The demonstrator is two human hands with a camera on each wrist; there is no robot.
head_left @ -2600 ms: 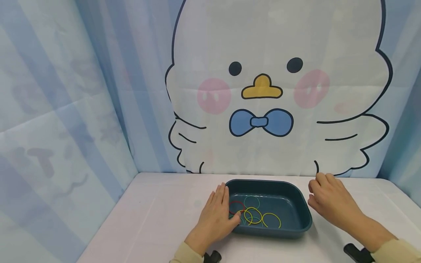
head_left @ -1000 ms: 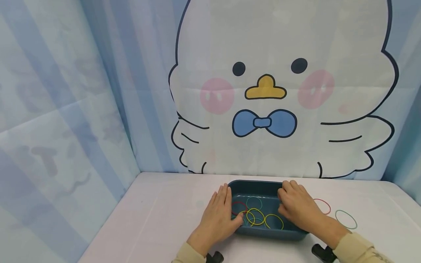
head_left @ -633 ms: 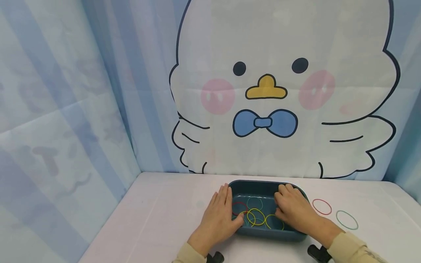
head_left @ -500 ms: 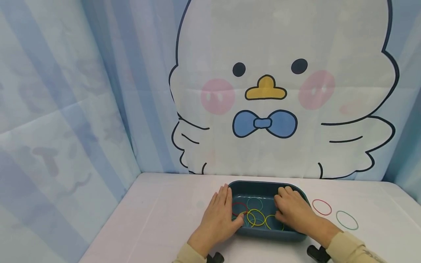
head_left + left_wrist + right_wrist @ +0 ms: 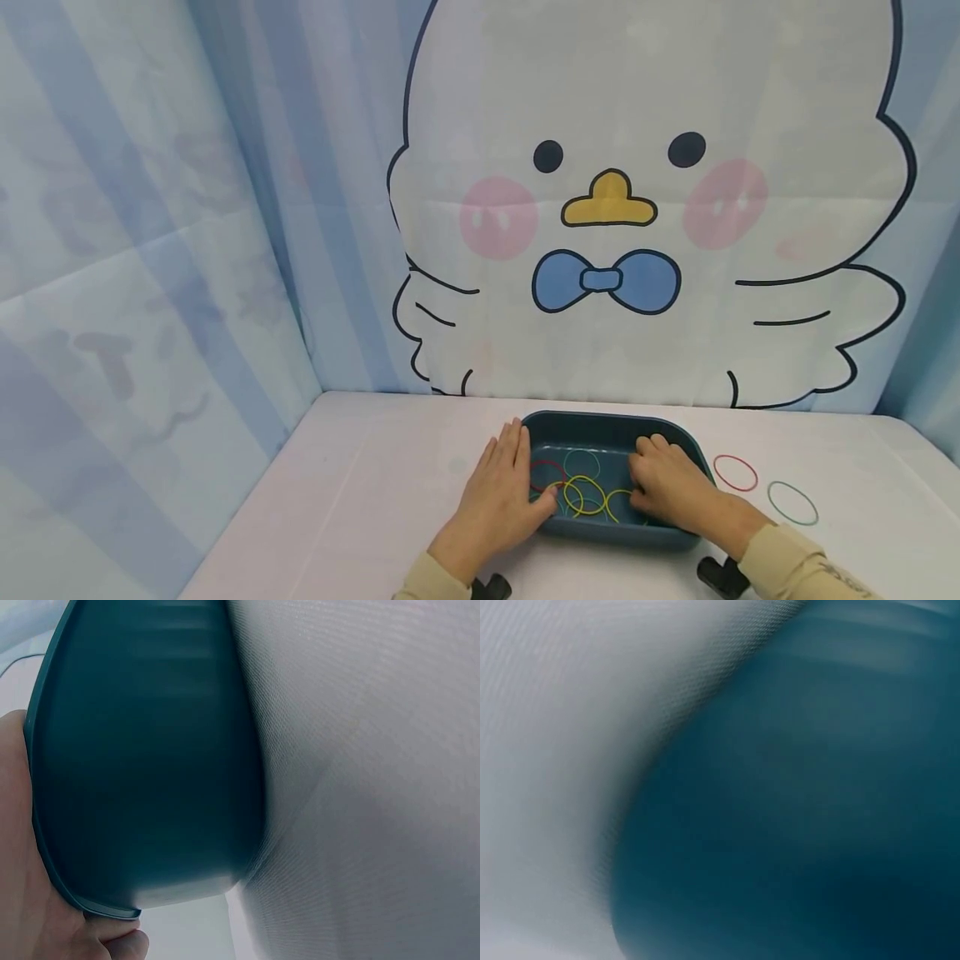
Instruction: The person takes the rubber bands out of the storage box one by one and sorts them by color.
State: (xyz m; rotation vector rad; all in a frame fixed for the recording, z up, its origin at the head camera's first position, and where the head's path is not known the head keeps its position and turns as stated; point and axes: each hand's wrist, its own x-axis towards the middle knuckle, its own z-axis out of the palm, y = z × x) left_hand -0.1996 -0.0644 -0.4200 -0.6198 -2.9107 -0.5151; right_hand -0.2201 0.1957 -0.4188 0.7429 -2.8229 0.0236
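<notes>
A dark teal tray (image 5: 585,427) stands on the white table with several rubber bands inside. My left hand (image 5: 495,492) rests along its left rim, fingers straight and thumb over the near edge. The left wrist view has that hand (image 5: 30,877) against the rim. My right hand (image 5: 672,483) reaches into the tray's right half, fingers curled down over a yellow rubber band (image 5: 609,502). Its fingertips hide part of that band, so I cannot tell whether they pinch it. Two overlapping yellow bands (image 5: 602,493), a red band (image 5: 542,461) and green ones (image 5: 582,451) lie further left.
On the table right of the tray lie a red rubber band (image 5: 736,472) and a green one (image 5: 792,503). A curtain (image 5: 450,350) with a cartoon bird stands behind the table. Tray wall (image 5: 795,825) and tablecloth (image 5: 547,765) fill the right wrist view.
My right hand has moved left from the table beside the tray to inside it, then lower over the yellow band. The left hand has stayed at the rim.
</notes>
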